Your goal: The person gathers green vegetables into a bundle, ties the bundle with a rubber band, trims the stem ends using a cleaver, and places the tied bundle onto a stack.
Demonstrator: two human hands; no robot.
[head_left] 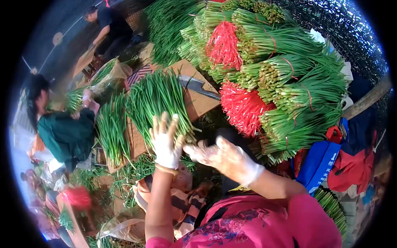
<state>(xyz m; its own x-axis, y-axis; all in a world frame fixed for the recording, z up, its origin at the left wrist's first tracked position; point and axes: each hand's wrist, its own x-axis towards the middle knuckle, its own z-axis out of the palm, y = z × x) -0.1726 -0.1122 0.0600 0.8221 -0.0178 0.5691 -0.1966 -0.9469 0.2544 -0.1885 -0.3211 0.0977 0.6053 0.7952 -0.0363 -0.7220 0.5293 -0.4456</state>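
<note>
My left hand (166,144), in a white glove, is open with fingers spread at the lower edge of a loose pile of long green chives (155,103). To its right, my right hand (227,159) has a similar glove; its fingers point left with the thumb apart, somewhat blurred by motion. Nothing shows in either hand. The pile lies partly on a brown board (200,105), where a large knife (193,85) rests behind the stalks. A second, smaller pile of chives (111,128) lies to the left.
Tied chive bundles (289,72) are stacked at the right, with red plastic ties (244,108) hanging beside them. A blue bag (320,163) is near my right arm. One person (64,132) works at the left, another (109,31) at the back. Loose stalks litter the ground.
</note>
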